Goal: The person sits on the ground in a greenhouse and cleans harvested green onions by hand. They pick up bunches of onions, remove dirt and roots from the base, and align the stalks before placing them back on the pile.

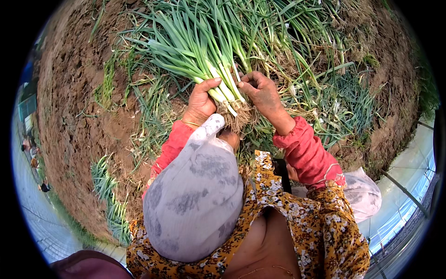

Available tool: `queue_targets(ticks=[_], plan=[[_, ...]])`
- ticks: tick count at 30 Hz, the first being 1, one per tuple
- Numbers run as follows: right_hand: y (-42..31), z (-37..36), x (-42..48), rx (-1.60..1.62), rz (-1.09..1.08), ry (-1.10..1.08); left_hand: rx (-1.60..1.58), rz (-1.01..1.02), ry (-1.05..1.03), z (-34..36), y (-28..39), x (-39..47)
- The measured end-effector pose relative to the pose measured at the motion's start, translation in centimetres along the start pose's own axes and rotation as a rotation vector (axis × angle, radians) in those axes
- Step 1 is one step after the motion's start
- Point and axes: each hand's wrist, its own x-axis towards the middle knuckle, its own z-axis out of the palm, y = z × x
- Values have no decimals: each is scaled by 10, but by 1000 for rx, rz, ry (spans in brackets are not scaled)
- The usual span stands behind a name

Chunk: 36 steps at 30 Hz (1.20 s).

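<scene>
My left hand (202, 102) is closed around a bunch of green onions (217, 75), its thumb lying across the pale stems. The leaves fan out towards the top of the view, and the tangled roots (238, 117) hang towards me. At the right side of the bunch, my right hand (263, 92) pinches a thin outer stalk (236, 71) between thumb and fingers. Its other fingertips are partly hidden behind the stems. Loose green onions with roots (278, 48) lie on the ground just beyond my right hand.
Stripped leaves (348, 101) litter the soil on both sides. A row of green onions (111, 202) lies on the brown soil (80, 122) at lower left. My knee in patterned cloth (195, 205) rises close below the hands. People (35, 157) are far off at the left edge.
</scene>
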Motion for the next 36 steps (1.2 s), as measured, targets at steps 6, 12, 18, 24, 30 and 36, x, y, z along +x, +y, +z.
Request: queue_targets(ticks=[6,12,18,24,30,36], plan=[[-14,4,24,-458,-482,150,-35,-6,90,-4,-6,-6],[-9,4,52,-212,-324,-10,-65,-57,61,4,-7,-8],[-15,-2,62,-237,-150,64,-46,-49,65,3,-9,-10],[-29,7,54,-629,-13,-65,-54,-50,87,-6,-11,-12],[-12,16,44,-168,-229,169,-27,-15,108,-7,-13,-7],[-16,17,-2,-199,-561,83,-84,53,128,-8,-15,-1]])
